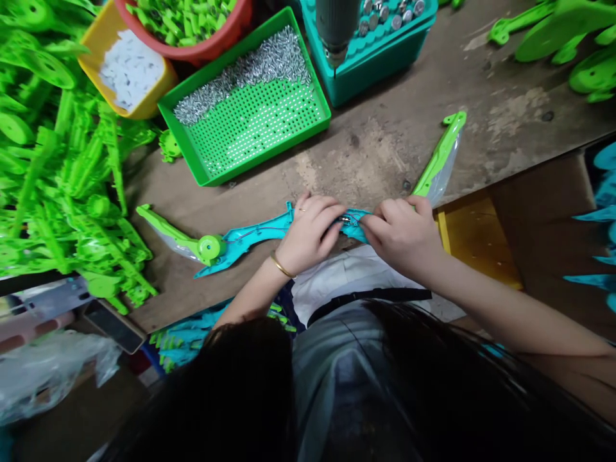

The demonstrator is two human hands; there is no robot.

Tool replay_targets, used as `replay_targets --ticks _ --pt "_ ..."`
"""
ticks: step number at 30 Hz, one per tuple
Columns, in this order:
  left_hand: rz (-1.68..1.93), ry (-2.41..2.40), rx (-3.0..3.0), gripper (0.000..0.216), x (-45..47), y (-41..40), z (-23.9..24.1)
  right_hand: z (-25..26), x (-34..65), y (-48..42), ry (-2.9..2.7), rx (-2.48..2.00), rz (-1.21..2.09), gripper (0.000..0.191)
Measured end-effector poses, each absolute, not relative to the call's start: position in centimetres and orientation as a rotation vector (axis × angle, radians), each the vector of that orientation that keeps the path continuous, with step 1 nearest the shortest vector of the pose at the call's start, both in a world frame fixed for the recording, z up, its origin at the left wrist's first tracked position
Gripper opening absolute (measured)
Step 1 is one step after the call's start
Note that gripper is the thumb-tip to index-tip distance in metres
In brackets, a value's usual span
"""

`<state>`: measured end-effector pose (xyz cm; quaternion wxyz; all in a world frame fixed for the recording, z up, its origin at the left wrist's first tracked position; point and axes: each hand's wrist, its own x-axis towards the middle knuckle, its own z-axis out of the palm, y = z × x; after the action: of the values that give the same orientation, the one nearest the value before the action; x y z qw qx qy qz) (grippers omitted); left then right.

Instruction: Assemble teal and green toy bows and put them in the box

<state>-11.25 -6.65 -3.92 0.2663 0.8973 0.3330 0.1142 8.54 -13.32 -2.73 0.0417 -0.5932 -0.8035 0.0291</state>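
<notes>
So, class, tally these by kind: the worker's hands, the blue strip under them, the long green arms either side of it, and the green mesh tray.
Hands, left hand and right hand: 2
Blue strip: 1
Green arms, left one and right one: 2
Green mesh tray: 1
Total: 6

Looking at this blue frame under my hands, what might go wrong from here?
The thin wire lies exposed along the blue frame, so it might get pinched. The frame sits near the front edge of the bench and could slip if your left hand and right hand ease off. Metal pieces heaped in the green tray may spill if bumped.
</notes>
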Motion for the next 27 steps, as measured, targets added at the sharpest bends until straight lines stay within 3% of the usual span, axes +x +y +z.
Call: replay_targets --ticks 5,16,27 --pt "0.339 1.099 2.509 0.021 -11.7 -6.2 -3.7 -2.5 8.3 -13.3 -2.441 -1.832 0.111 0.027" --pt "0.310 1.039 2.550 0.031 -11.2 -6.1 -4.8 -2.7 8.2 -13.7 -2.426 -1.827 -0.050 0.022" --pt "0.222 1.022 2.516 0.028 -10.9 -5.8 -4.8 -3.4 8.8 -13.8 -2.453 -1.722 0.057 0.024"
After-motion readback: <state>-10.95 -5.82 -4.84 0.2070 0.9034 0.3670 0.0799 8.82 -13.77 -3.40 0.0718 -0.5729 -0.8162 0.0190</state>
